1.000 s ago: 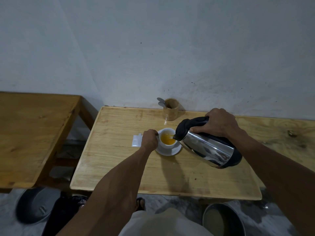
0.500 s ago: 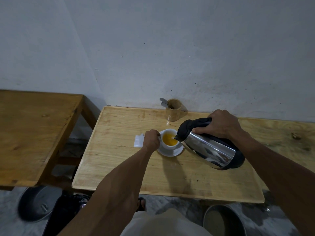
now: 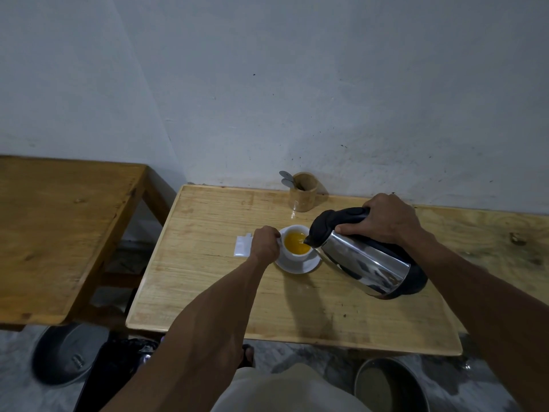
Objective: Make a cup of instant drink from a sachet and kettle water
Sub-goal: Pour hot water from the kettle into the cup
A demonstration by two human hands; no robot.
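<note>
A white cup (image 3: 289, 253) holding orange liquid stands on a white saucer (image 3: 300, 265) on the light wooden table (image 3: 225, 292). My left hand (image 3: 265, 243) grips the cup at its left side, hiding the handle. My right hand (image 3: 384, 218) is closed on the black handle of a steel kettle (image 3: 367, 261), which is tilted with its spout over the cup's right rim. A white sachet (image 3: 242, 246) lies flat just left of my left hand.
A wooden holder (image 3: 303, 193) with two spoons stands at the back by the wall. A second, darker wooden table (image 3: 59, 233) is at the left. On the floor are a round grey lid (image 3: 66, 355) and a metal bowl (image 3: 389, 388).
The kettle stays tilted over the cup and both hands keep their holds. The view has shifted slightly. The orange liquid in the cup looks a little higher.
</note>
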